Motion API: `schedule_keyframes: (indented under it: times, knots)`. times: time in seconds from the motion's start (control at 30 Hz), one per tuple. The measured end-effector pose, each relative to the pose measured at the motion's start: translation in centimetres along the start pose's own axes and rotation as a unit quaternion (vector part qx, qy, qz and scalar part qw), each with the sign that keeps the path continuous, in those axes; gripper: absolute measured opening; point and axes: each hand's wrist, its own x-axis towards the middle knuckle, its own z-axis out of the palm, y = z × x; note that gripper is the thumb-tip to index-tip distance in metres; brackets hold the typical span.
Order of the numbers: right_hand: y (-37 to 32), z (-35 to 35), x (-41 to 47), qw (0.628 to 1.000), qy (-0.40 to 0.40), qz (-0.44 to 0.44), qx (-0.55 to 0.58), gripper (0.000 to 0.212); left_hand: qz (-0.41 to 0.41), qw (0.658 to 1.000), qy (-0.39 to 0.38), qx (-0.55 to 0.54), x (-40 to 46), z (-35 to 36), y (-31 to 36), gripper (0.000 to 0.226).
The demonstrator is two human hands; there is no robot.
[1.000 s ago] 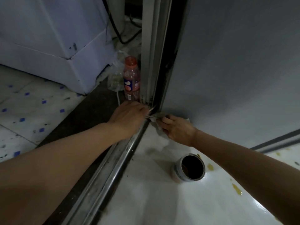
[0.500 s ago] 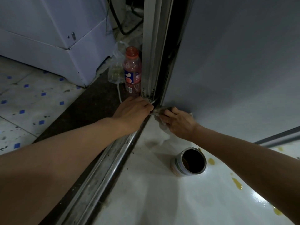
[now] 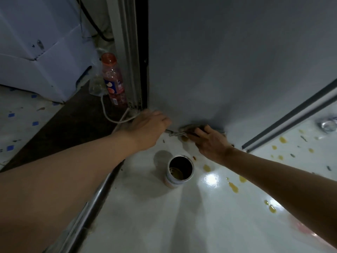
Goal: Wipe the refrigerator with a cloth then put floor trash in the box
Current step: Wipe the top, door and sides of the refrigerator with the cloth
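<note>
Beside both hands, open can (image 3: 180, 170) amid yellow spills (image 3: 233, 187).

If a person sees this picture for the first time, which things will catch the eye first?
Both bare hands meet low at the grey refrigerator wall: the left hand and the right hand, which presses a crumpled cloth. Nearer stands an open round tin can on the glossy white floor, with yellow spills at its right.
</note>
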Motion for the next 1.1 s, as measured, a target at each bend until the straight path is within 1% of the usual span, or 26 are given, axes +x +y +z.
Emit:
schedule_keyframes:
  times: [0.1,0.2,0.27,0.33,0.47,0.57,0.7,0.77,0.8,0.83,0.9,0.93,1.0,1.03,1.07,1.1]
  knots:
    - [0.3,1.4,-2.3,1.000,-0.024,0.012,0.008,0.045,0.034,0.999,0.000,0.024,1.4,-0.3,2.0,0.065]
    - [0.5,3.1,-4.9,0.996,-0.090,0.010,-0.010,0.055,0.052,0.998,0.000,0.018,2.7,-0.6,3.9,0.066]
    - [0.5,4.2,-6.2,0.993,-0.111,0.015,-0.027,0.060,0.046,0.999,0.000,0.025,3.1,-0.6,4.3,0.069]
    - [0.4,5.4,-7.3,0.994,-0.108,0.029,0.004,0.054,0.043,0.998,0.004,0.040,3.3,-0.5,4.5,0.072]
    - [0.6,6.9,-9.2,0.993,-0.089,0.048,0.053,0.034,0.033,0.997,0.010,0.067,3.4,0.0,5.3,0.072]
    - [0.7,8.2,-10.2,0.992,-0.078,0.064,0.072,0.032,0.029,0.997,0.010,0.073,3.5,0.3,5.7,0.072]
    - [0.4,8.1,-10.6,0.991,-0.065,0.095,0.075,0.030,0.049,0.995,0.010,0.086,3.9,-0.1,7.1,0.071]
    - [0.1,7.3,-11.1,0.982,-0.041,0.145,0.115,0.024,0.064,0.993,0.014,0.098,4.3,-0.5,7.7,0.069]
    - [0.0,7.2,-11.4,0.977,-0.009,0.169,0.132,0.021,0.071,0.992,0.016,0.105,4.4,-0.8,8.0,0.068]
    - [-0.3,7.2,-11.9,0.968,0.000,0.197,0.157,0.023,0.076,0.991,0.016,0.109,4.5,-1.1,8.3,0.068]
    - [-1.0,7.4,-12.6,0.923,-0.003,0.267,0.276,0.031,0.084,0.990,0.013,0.111,4.7,-1.7,8.8,0.067]
    - [-1.3,7.4,-13.0,0.886,0.009,0.308,0.347,0.031,0.087,0.990,0.012,0.114,4.7,-2.0,9.0,0.066]
    - [-2.1,6.7,-13.7,0.812,0.038,0.387,0.435,0.031,0.094,0.988,0.013,0.118,4.8,-2.5,9.4,0.065]
    - [-2.6,6.5,-14.0,0.753,0.068,0.431,0.493,0.034,0.097,0.988,0.015,0.116,4.9,-2.7,9.6,0.064]
    - [-2.9,6.4,-14.3,0.666,0.105,0.482,0.559,0.039,0.100,0.988,0.016,0.113,4.9,-2.9,9.9,0.062]
    - [-3.0,6.1,-14.6,0.566,0.140,0.538,0.609,0.042,0.103,0.988,0.015,0.110,5.0,-3.0,10.1,0.061]
